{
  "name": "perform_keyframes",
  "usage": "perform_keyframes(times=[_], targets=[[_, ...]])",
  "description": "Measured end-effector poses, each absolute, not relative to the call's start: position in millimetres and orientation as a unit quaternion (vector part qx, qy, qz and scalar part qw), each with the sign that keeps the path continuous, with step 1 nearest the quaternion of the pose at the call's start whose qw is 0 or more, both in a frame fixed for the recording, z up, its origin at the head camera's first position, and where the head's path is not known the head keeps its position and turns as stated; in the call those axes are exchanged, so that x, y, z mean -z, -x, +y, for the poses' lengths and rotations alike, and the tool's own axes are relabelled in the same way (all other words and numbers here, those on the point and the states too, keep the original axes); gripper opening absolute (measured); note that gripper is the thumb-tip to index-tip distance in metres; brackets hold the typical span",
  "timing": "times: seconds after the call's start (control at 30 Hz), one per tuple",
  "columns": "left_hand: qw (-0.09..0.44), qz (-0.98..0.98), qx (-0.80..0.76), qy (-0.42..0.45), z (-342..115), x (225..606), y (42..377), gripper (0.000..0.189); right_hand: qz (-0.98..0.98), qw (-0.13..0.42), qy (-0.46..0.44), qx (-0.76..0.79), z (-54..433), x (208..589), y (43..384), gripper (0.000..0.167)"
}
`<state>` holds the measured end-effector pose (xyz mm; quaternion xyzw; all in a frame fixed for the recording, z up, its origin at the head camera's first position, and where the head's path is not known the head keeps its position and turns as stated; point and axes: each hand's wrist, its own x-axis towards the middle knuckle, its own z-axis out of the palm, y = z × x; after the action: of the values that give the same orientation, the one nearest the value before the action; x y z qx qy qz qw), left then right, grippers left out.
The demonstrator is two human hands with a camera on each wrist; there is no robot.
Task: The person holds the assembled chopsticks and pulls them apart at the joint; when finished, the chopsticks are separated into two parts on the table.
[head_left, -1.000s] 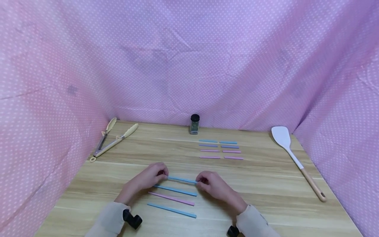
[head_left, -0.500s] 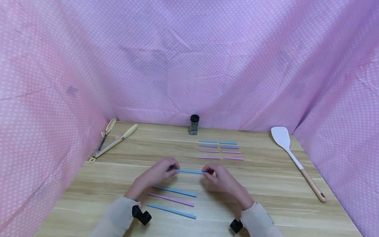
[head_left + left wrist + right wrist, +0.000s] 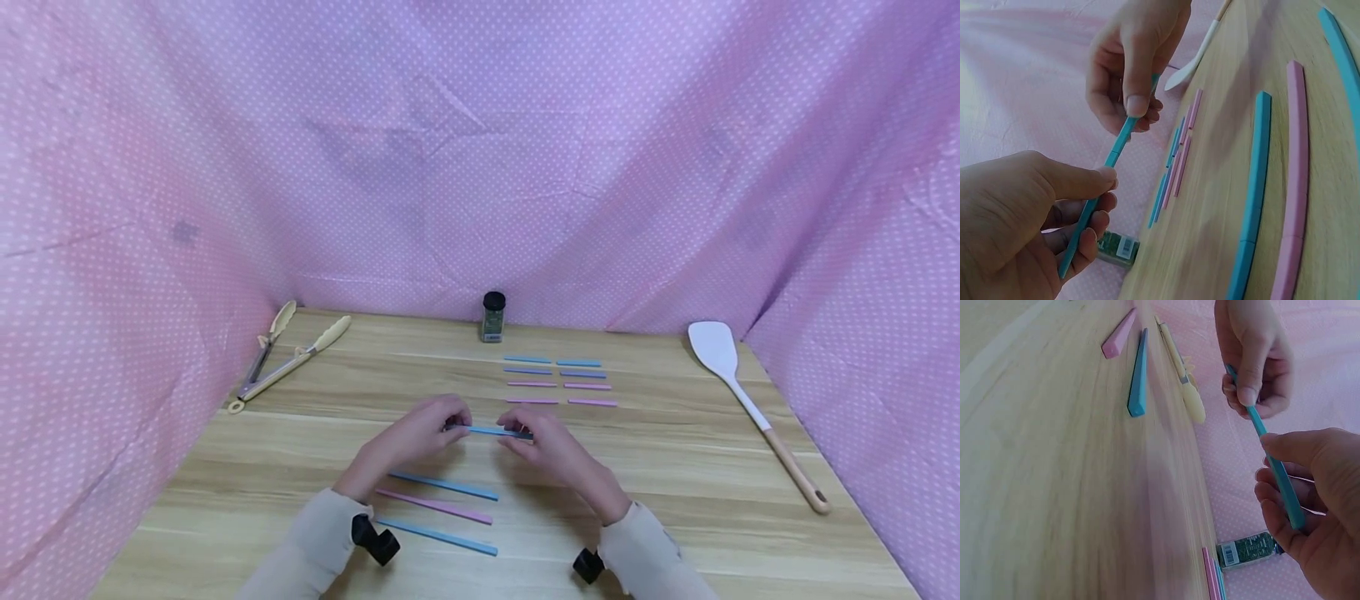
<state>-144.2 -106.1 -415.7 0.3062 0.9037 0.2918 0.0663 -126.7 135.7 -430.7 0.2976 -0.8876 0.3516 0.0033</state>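
Observation:
A slim faceted blue stick (image 3: pixel 485 430) is held level above the table between both hands. My left hand (image 3: pixel 423 429) pinches its left part between thumb and curled fingers. The right part is gripped by my right hand (image 3: pixel 553 443), thumb on top. In the left wrist view a fine line crosses the held stick (image 3: pixel 1124 134) between the two hands. Below the hands lie another blue stick (image 3: pixel 447 487), a pink stick (image 3: pixel 437 506) and a nearer blue stick (image 3: pixel 442 538), roughly parallel.
Beyond the hands, short blue, purple and pink sticks (image 3: pixel 531 384) lie in two columns. A black-capped spice jar (image 3: pixel 492 318) stands at the back edge. Spread tongs (image 3: pixel 288 364) lie left, a white turner (image 3: pixel 738 392) right. Pink dotted cloth (image 3: pixel 480 167) surrounds the wooden table (image 3: pixel 712 533).
Both hands have raised the blue stick away from the row of sticks and carried it forward and slightly right. Lately the hands have drawn closer together along it.

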Motion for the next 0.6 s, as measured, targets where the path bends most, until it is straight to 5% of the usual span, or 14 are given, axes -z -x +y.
perform_keyframes(times=[0.6], targets=[[0.061,0.898,-0.271,-0.341,-93.6,403.6,150.8,0.009,-0.890,0.022,-0.307,-0.336,133.5,421.1,130.2,0.008]])
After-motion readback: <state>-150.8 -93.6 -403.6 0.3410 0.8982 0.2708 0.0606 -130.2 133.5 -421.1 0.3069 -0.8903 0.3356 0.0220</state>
